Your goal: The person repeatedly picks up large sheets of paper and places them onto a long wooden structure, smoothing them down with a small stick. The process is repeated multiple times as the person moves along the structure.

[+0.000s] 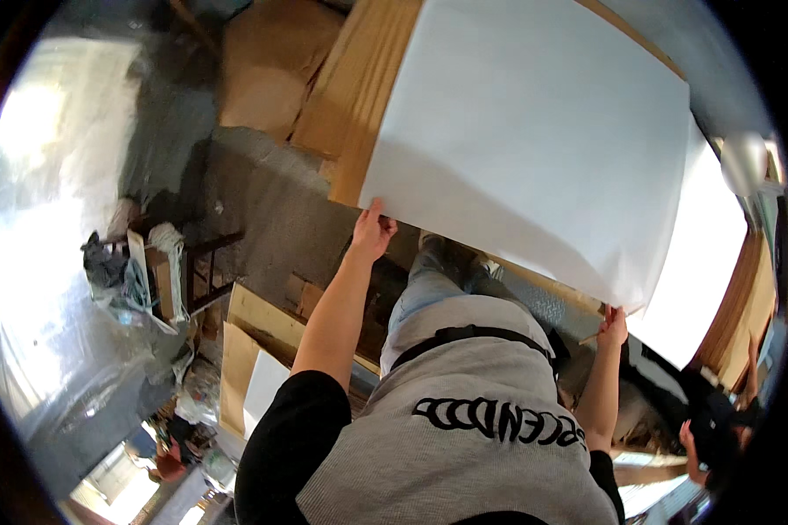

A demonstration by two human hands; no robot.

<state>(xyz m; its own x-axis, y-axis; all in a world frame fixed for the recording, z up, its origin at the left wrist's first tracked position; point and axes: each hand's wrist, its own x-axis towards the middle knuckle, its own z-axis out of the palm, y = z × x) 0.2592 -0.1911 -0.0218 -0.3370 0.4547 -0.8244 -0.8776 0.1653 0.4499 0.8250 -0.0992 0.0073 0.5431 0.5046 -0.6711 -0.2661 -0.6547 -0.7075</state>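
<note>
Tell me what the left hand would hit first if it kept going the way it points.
The left hand already grips the near corner of the white sheet. Pushed further up and away, it would probably meet the wooden board under the sheet first, though depth is unclear.

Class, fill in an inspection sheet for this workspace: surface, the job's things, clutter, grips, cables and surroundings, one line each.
Surface: wooden boards stacked under the sheet; grey floor beside them.
Job's things: large white sheet, held at its near edge, lying over the boards; a second white sheet shows beneath on the right.
Clutter: bundle of bags and rags by a small dark wooden frame; board offcuts on the floor.
Grips: left hand pinches the sheet's near left corner; right hand pinches its near right corner.
Cables: nothing seen.
Surroundings: another person at lower right; bright glare at left.
</note>
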